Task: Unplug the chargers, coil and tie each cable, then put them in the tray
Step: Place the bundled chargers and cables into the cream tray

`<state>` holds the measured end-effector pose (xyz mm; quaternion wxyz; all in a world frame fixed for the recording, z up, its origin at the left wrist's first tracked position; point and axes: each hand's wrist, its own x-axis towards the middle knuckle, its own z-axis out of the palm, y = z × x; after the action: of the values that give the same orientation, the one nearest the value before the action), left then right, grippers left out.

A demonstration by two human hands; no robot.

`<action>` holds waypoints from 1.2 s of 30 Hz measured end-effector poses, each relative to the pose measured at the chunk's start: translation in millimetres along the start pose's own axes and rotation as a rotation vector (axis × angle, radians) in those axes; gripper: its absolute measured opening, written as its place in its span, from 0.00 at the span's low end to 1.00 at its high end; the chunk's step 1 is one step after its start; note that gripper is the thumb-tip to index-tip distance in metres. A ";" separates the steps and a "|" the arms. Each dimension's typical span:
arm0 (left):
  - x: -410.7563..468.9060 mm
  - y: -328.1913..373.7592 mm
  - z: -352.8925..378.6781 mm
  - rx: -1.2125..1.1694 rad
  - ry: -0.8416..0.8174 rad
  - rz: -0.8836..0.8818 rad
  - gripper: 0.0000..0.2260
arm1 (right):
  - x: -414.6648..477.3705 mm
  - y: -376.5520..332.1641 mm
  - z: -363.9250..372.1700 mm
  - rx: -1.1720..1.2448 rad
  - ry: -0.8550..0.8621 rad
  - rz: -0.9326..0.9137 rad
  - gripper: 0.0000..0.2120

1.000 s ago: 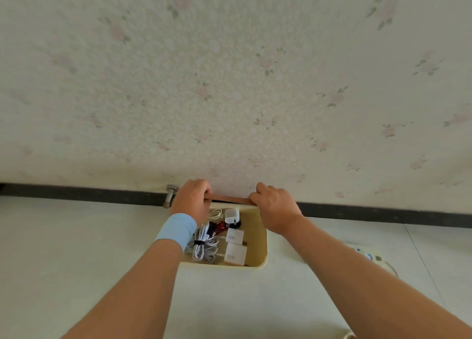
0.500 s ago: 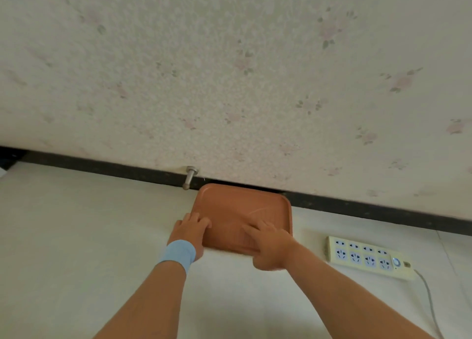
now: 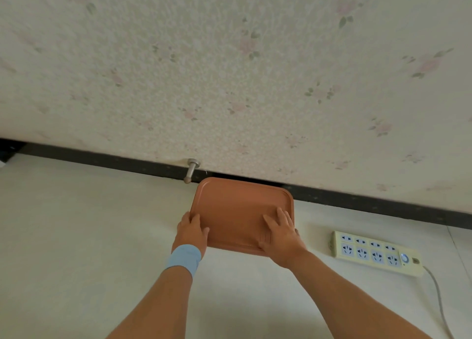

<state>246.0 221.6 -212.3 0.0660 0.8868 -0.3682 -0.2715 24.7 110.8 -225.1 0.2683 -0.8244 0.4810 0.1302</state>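
We see a wall (image 3: 229, 70) with pale floral wallpaper filling the upper half. Cream floor (image 3: 89, 236) fills the lower half. A black baseboard (image 3: 115, 160) runs along the join between them.

A terracotta lid (image 3: 237, 211) lies flat on the floor, its far edge right against the baseboard. It is rectangular with rounded corners and a raised rim. The tray is hidden from this angle and only the lid's top shows. We cannot see any chargers or cables for the task.

Two bare forearms come in from the bottom edge. The left forearm (image 3: 158, 305) and right forearm (image 3: 344, 295) both reach towards the lid.

A cream power strip (image 3: 370, 253) lies on the floor to the right of the lid, near it but apart. It has two rows of sockets, with a round button at its right end.

The right hand (image 3: 281, 234) lies flat on the lid's top near the front right corner. Its fingers are straight and spread, pressing down and gripping nothing.

The left hand (image 3: 191, 232) is at the lid's left edge. Its fingers are straight along the edge and the thumb lies on the lid's top. It is flat too, not curled round anything.

A light blue wristband (image 3: 183, 258) sits on the left wrist.

A grey cord (image 3: 439, 297) leaves the strip's right end and runs down out of frame at the lower right.

A metal door stopper (image 3: 191, 170) sticks out at the baseboard, just left of the lid's far left corner.
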 end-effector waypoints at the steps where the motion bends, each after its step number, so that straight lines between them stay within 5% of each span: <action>1: 1.5 -2.7 -0.5 0.007 -0.001 -0.001 0.24 | -0.2 3.0 1.0 0.019 0.015 -0.017 0.36; 8: 10.9 7.8 -3.3 0.275 0.045 0.113 0.23 | -3.8 10.9 6.4 -0.018 0.062 -0.010 0.40; 13: 26.0 8.2 10.2 0.350 0.017 0.297 0.37 | 3.9 14.9 12.9 -0.083 0.130 0.018 0.39; 16: 28.9 0.4 26.4 0.426 0.033 0.326 0.37 | 9.0 18.5 25.4 -0.115 0.224 0.039 0.42; 23: 36.3 -6.1 38.0 0.381 0.130 0.340 0.38 | 23.0 24.0 45.9 -0.179 0.345 0.015 0.38; 28: 55.5 10.5 0.9 0.415 0.052 0.394 0.41 | 42.2 36.4 15.4 -0.125 0.256 -0.079 0.37; 32: 83.3 29.8 -10.6 0.526 -0.022 0.398 0.63 | 53.2 29.1 -12.6 -0.138 0.157 -0.075 0.51; 36: 96.3 35.2 -11.2 0.502 -0.114 0.366 0.67 | 58.4 16.9 -26.1 -0.173 0.079 0.015 0.65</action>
<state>286.2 129.0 -233.4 -0.1281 0.7776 -0.5804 -0.2050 38.4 47.1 -236.6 0.1758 -0.8454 0.4844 0.1405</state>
